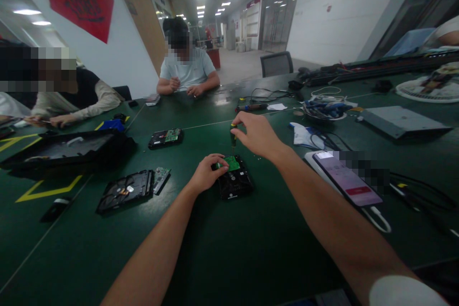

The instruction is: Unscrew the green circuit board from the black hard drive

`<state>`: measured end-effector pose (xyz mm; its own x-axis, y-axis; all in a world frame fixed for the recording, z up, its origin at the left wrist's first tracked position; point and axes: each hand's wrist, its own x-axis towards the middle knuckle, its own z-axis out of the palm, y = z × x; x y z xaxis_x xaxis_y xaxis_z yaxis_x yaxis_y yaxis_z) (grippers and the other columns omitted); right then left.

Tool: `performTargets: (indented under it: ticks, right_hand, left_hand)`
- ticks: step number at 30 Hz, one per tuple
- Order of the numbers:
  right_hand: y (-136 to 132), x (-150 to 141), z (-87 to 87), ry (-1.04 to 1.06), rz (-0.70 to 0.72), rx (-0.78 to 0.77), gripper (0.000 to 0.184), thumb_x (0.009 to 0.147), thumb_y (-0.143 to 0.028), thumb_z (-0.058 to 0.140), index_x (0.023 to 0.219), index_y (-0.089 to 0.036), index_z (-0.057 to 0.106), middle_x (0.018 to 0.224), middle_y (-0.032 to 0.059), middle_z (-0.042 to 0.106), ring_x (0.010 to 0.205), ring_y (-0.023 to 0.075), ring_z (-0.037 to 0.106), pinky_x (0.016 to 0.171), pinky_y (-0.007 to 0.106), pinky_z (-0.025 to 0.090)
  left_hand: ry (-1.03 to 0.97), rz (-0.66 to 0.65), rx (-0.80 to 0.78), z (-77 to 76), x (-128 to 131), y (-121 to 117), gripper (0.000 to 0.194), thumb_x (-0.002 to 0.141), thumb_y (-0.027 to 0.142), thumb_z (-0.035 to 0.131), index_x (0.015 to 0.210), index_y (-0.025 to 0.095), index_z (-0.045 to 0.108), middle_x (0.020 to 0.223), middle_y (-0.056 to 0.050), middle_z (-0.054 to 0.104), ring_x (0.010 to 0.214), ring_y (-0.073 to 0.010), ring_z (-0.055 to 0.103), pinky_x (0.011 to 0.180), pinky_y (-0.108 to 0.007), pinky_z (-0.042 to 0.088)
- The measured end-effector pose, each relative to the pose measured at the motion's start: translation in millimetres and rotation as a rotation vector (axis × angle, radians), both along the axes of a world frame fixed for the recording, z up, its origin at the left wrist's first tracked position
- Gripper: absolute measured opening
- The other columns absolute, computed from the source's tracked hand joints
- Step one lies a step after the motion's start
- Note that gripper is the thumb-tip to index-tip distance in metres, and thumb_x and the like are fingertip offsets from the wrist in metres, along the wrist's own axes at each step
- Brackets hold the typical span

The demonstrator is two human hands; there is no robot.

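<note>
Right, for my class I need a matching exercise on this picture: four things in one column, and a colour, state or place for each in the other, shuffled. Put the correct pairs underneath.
Things
1. screwdriver
2. circuit board below the screwdriver
3. phone
4. wall poster

Colour, state or place
A. screen lit, on the right side of the table
B. red, at the upper left
C. roughly upright, held in the right grip
D. green, close to the left grip

Pairs: 1-C, 2-D, 3-A, 4-B
</note>
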<state>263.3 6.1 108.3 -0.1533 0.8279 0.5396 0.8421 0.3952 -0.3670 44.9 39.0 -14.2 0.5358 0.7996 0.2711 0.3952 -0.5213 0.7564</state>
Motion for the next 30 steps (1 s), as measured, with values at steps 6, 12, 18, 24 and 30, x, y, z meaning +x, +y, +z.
performTargets:
  ticks: [6, 12, 18, 24, 30]
  right_hand:
    - [0.3, 0.7, -1.5, -0.033, 0.033, 0.014, 0.014, 0.091, -0.016, 0.068, 0.105, -0.018, 0.069, 0.11, 0.01, 0.072, 0.105, 0.0253, 0.065, 0.093, 0.038, 0.048]
    - [-0.3, 0.4, -1.8, 0.028, 0.034, 0.001, 0.014, 0.089, -0.017, 0.071, 0.102, -0.017, 0.067, 0.106, 0.0091, 0.073, 0.099, 0.0241, 0.066, 0.091, 0.036, 0.049]
    - [-0.7, 1.5, -0.9, -0.03, 0.043, 0.028, 0.014, 0.089, -0.015, 0.07, 0.103, -0.017, 0.068, 0.109, 0.0105, 0.071, 0.103, 0.0253, 0.064, 0.091, 0.038, 0.048]
    - [-0.2, 2.3, -1.8, 0.025, 0.036, 0.01, 0.012, 0.089, -0.019, 0.071, 0.1, -0.019, 0.067, 0.104, 0.0081, 0.072, 0.098, 0.0247, 0.065, 0.089, 0.038, 0.049]
    - [0.7, 0.5, -3.8, -0.004, 0.043, 0.037, 0.015, 0.088, -0.015, 0.068, 0.102, -0.02, 0.067, 0.109, 0.0089, 0.07, 0.104, 0.0248, 0.063, 0.093, 0.039, 0.048]
  left_hand:
    - [0.001, -0.006, 0.001, -0.4, -0.1, 0.1, 0.007, 0.087, 0.024, 0.072, 0.092, 0.021, 0.075, 0.124, -0.011, 0.069, 0.122, -0.0289, 0.063, 0.111, -0.051, 0.042]
    - [0.007, 0.007, 0.0, 2.7, 1.2, -1.8, 0.006, 0.086, 0.024, 0.073, 0.091, 0.021, 0.075, 0.122, -0.011, 0.07, 0.12, -0.0284, 0.064, 0.112, -0.051, 0.041]
    - [0.015, 0.013, -0.005, 2.7, 1.1, -2.2, 0.007, 0.086, 0.024, 0.073, 0.092, 0.021, 0.076, 0.124, -0.011, 0.069, 0.121, -0.0285, 0.064, 0.112, -0.051, 0.041]
    - [0.006, 0.007, -0.001, 1.9, 0.4, -1.6, 0.007, 0.086, 0.024, 0.073, 0.092, 0.021, 0.076, 0.124, -0.01, 0.07, 0.121, -0.0282, 0.064, 0.112, -0.05, 0.042]
    - [0.013, 0.02, -0.002, 2.4, 1.4, -2.4, 0.007, 0.086, 0.024, 0.073, 0.092, 0.021, 0.076, 0.124, -0.01, 0.07, 0.119, -0.0284, 0.065, 0.111, -0.05, 0.043]
